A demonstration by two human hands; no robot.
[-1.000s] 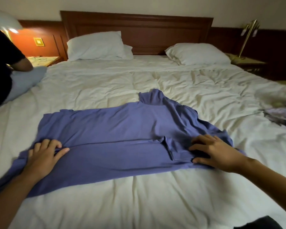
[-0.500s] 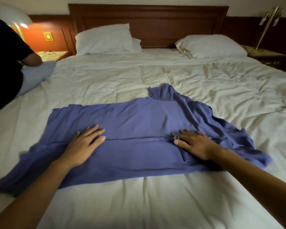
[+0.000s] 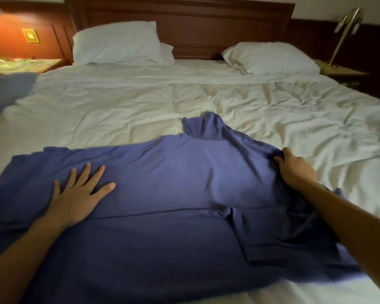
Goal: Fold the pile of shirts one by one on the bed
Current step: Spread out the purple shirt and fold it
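Note:
A blue shirt (image 3: 173,194) lies spread sideways across the near part of the bed (image 3: 123,106), with one sleeve pointing toward the headboard. My left hand (image 3: 79,194) presses flat on the shirt's left part, fingers straight and spread. At the shirt's right upper edge my right hand (image 3: 294,170) grips a bunch of the fabric with curled fingers. A fold line runs across the shirt below both hands.
Two white pillows (image 3: 116,42) (image 3: 270,58) lie against the wooden headboard (image 3: 184,23). A brass lamp (image 3: 344,31) stands on the right nightstand. Blue cloth (image 3: 7,91) lies at the bed's left edge. The white bedding is wrinkled on the right side.
The view has come closer to the shirt. My right hand went from lying flat near the shirt's middle to gripping its right upper edge. My left hand stays flat, a little further up.

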